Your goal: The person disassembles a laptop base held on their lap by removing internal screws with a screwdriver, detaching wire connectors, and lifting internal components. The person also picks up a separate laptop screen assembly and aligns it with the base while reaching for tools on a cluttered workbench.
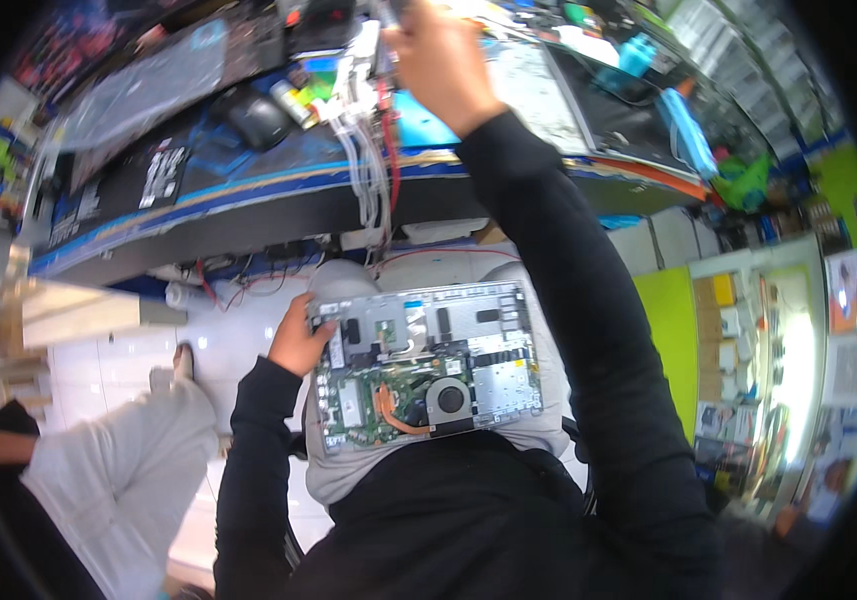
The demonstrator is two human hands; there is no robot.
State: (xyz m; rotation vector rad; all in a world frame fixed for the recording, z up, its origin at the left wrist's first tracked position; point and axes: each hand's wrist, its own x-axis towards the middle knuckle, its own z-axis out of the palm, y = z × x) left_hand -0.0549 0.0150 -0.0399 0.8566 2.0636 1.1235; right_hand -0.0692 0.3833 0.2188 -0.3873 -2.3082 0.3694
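One hand (299, 338) — on laptop (419, 362) edge, floor (249, 345) below

Dull silver metal is seen on the laptop base (494, 393), copper-toned metal on its heat pipe (386, 405). Beneath the base, matt grey cloth is shown by trousers (332, 482); to its left, glossy tiles by the floor (237, 350); beyond it, smooth black plastic by a mouse (254, 118).

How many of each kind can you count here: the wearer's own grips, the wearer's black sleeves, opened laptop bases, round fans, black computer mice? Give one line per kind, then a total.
Left grip and right grip: 2
Left sleeve and right sleeve: 2
Opened laptop base: 1
Round fan: 1
Black computer mouse: 1
Total: 7
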